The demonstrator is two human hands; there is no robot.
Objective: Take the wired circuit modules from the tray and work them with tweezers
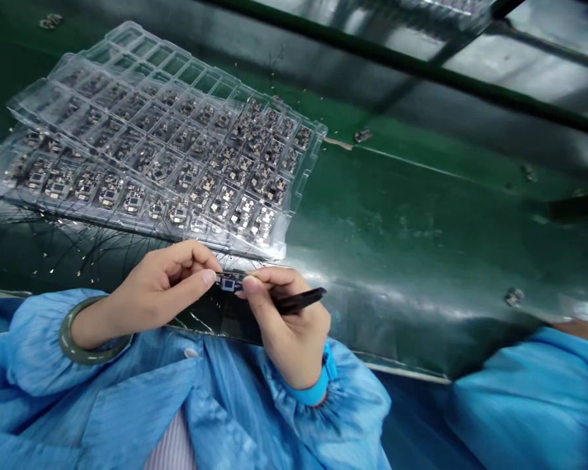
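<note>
A small dark circuit board is stretched between my two hands, just above the front edge of the bench. My left hand pinches its left end between thumb and forefinger. At the other end, the thumb and forefinger of my right hand grip the board. A black pen-like tool, perhaps tweezers, is tucked in the right palm, its end pointing right; the rest is hidden by the fingers. Just beyond my hands lie clear plastic trays, stacked askew, with many similar boards in their pockets.
Thin black wires with small pale ends spread along the trays' front left. Loose small parts lie on the green bench mat. At the right is another person's blue sleeve. A dark rail crosses the back.
</note>
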